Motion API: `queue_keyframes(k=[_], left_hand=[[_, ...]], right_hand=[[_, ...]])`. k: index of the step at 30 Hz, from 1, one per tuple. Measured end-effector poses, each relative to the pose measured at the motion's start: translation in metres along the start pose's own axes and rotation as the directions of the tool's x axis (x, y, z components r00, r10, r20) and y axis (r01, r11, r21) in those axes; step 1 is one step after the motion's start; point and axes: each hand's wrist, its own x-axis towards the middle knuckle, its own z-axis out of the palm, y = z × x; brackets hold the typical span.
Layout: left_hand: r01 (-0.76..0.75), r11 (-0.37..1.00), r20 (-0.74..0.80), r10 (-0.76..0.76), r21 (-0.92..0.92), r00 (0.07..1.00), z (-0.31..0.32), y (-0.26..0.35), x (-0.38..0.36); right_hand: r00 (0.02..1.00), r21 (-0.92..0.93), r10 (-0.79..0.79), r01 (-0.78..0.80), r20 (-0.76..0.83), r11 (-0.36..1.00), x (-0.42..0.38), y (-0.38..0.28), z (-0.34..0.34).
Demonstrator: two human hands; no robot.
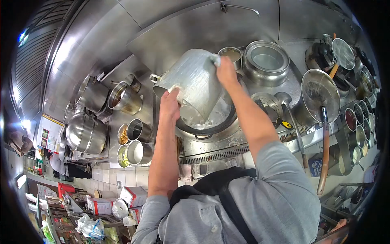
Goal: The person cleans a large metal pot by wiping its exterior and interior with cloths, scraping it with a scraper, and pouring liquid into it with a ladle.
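A large dented aluminium stockpot is tipped on its side over the wok, its mouth turned down and to the left. My left hand is closed on the pot's near side by the rim, with a pale cloth in the grip. My right hand is closed at the pot's raised end, also with a cloth. Whitish liquid shows at the pot's mouth and in the wok below. The pot hides much of the wok.
Right of the wok stand a wide steel pot of liquid, a perforated skimmer, a ladle and a long-handled strainer. Several steel pots and containers are at the left. A tap projects from the back wall.
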Motion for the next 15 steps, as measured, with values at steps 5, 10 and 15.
queue_keyframes(k=[5,10,15], left_hand=[[-0.002,0.998,0.039,0.004,-0.059,0.999,0.0,0.0,0.002],[-0.015,0.996,0.04,0.018,-0.089,0.999,-0.002,-0.004,0.003],[-0.008,0.995,0.031,0.011,-0.098,0.999,0.002,-0.007,-0.001]], right_hand=[[0.929,0.131,-0.37,0.371,-0.032,0.919,-0.066,-0.053,0.027],[0.993,0.005,-0.116,0.116,-0.024,0.993,0.012,0.013,0.037],[0.907,0.052,-0.411,0.408,0.093,0.912,-0.02,-0.054,0.033]])
